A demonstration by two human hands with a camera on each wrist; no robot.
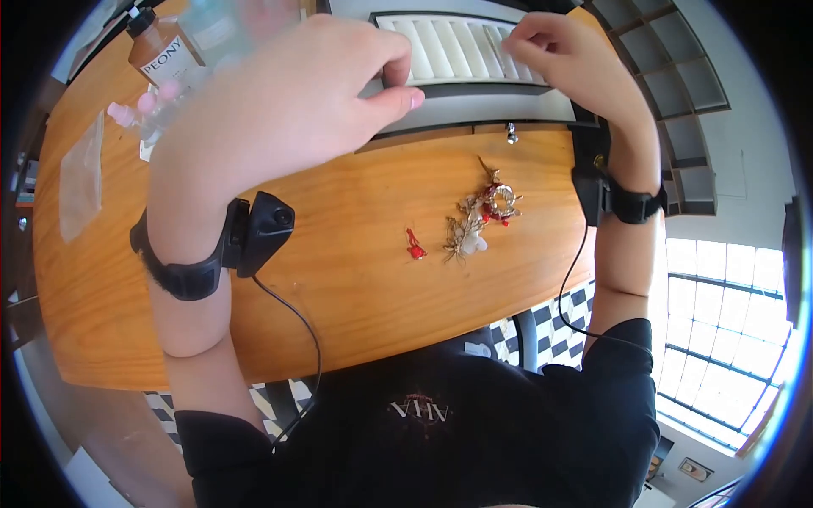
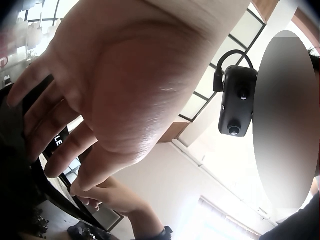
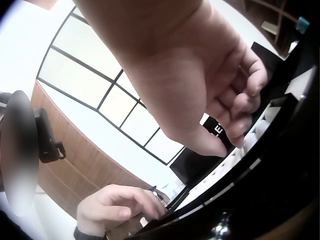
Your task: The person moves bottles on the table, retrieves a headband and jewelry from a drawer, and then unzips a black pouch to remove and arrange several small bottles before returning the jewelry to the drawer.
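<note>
A long black tray [image 1: 474, 88] with white padded rolls lies at the far side of the table. My left hand [image 1: 330, 85] reaches over its left end, fingers loosely bent and thumb extended; the palm of this hand [image 2: 115, 90] faces its wrist camera and shows nothing in it. At the tray's right part, my right hand [image 1: 572, 63] bends its fingers down, the tips right at the white rolls [image 1: 453, 46]. In the right wrist view the thumb and forefinger of the right hand [image 3: 210, 95] come close together over the rolls; I cannot tell whether they pinch something small.
A small silvery piece [image 1: 511, 133] lies just in front of the tray. Nearer the body are a pile of gold and red jewelry [image 1: 500, 201] and a red trinket [image 1: 415, 245]. A PEONY bottle [image 1: 161, 51], pink-capped small bottles [image 1: 148, 110] and a clear bag [image 1: 82, 178] sit left.
</note>
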